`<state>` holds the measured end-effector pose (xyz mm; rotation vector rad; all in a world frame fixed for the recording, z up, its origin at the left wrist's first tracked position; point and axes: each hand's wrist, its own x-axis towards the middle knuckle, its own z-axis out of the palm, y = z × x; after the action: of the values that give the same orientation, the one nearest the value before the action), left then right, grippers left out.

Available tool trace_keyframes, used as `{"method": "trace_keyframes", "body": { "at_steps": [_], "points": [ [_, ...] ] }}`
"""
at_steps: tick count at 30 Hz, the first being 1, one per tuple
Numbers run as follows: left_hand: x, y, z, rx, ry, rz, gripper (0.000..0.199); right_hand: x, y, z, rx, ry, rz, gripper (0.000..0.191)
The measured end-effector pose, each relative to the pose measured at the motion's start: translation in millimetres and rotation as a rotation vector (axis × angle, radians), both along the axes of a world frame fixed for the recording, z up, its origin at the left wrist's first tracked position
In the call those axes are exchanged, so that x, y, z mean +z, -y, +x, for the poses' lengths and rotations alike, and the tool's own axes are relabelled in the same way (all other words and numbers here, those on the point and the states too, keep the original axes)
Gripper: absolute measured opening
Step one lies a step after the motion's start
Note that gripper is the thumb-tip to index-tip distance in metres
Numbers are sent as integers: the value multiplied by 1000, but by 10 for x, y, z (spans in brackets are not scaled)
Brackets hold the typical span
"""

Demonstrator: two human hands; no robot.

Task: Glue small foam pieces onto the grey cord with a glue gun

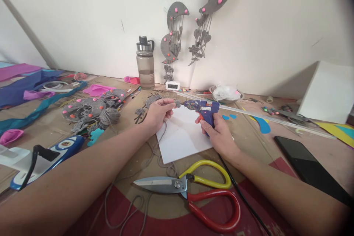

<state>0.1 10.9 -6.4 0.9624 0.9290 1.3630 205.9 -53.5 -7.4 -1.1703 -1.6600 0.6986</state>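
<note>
My left hand pinches a small grey felt piece between thumb and fingertips. Grey yarn hangs from below this hand and trails across the cardboard. My right hand is wrapped round the handle of a blue hot glue gun, with a finger at its orange trigger. The nozzle points left and meets or nearly touches the grey piece. Under both hands lies a white sheet. Nearer to me, scissors with one yellow and one red handle lie partly open.
A bottle and a small clock stand by the wall. Grey moon ornaments hang above. Decorated felt and a blue-white device lie left; a phone lies right. A black cord runs past my right forearm.
</note>
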Motion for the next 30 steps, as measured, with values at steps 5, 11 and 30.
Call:
{"method": "trace_keyframes", "body": {
  "at_steps": [5, 11, 30],
  "points": [
    [5, 16, 3, -9, -6, 3, 36, 6, 11, -6, -1, 11, -7, 20],
    [13, 21, 6, -23, -11, 9, 37, 18, 23, -11, 0, 34, -5, 19],
    [45, 13, -7, -5, 35, -36, 35, 1, 26, 5, 14, 37, 5, 20]
  ]
}}
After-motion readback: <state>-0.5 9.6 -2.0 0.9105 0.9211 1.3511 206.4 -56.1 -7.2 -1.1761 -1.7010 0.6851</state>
